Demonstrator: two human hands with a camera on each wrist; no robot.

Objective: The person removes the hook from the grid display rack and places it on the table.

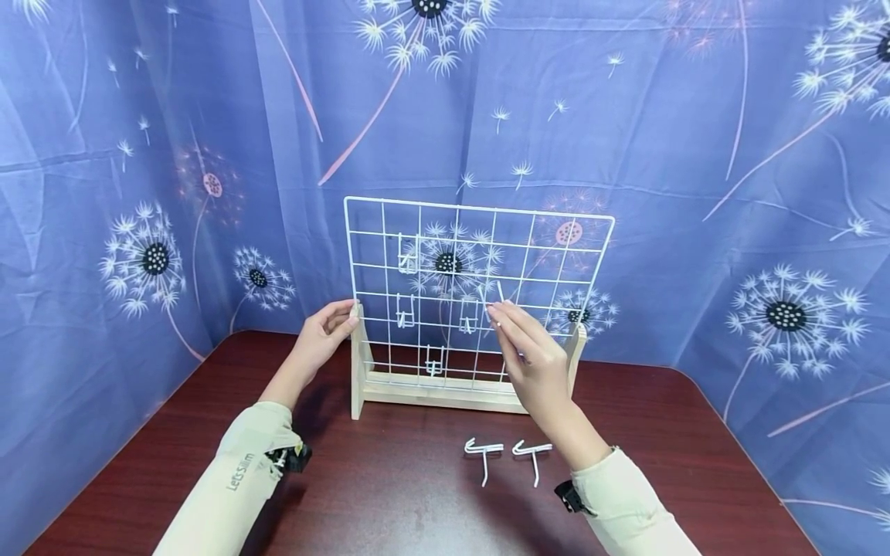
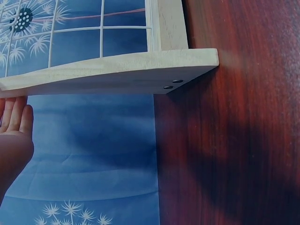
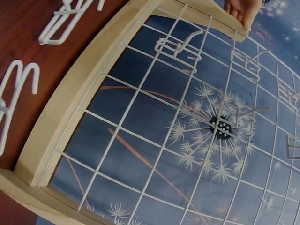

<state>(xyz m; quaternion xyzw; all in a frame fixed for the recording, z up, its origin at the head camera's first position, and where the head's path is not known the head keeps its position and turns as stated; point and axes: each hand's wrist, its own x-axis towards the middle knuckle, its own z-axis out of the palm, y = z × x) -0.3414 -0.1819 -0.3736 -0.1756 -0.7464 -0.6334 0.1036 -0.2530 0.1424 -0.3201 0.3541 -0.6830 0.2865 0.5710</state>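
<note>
A white wire grid panel (image 1: 514,247) stands upright in a pale wooden stand (image 1: 445,396). At the panel's left side, my left hand (image 1: 323,336) grips the upper end of the wooden side support (image 2: 112,65), fingers and thumb about its edge. My right hand (image 1: 531,355) pinches a white wire hook (image 1: 499,292) in front of the right half of the panel. The hook's two prongs point up past the fingertips; its lower part is hidden by the hand. Several similar hooks (image 1: 406,262) hang on the grid's left and middle wires.
Two loose white hooks (image 1: 484,448) (image 1: 534,449) lie on the dark red-brown table (image 1: 389,494) in front of the stand, left of the right forearm. A blue curtain (image 1: 626,139) with dandelion prints surrounds the table at the back and sides.
</note>
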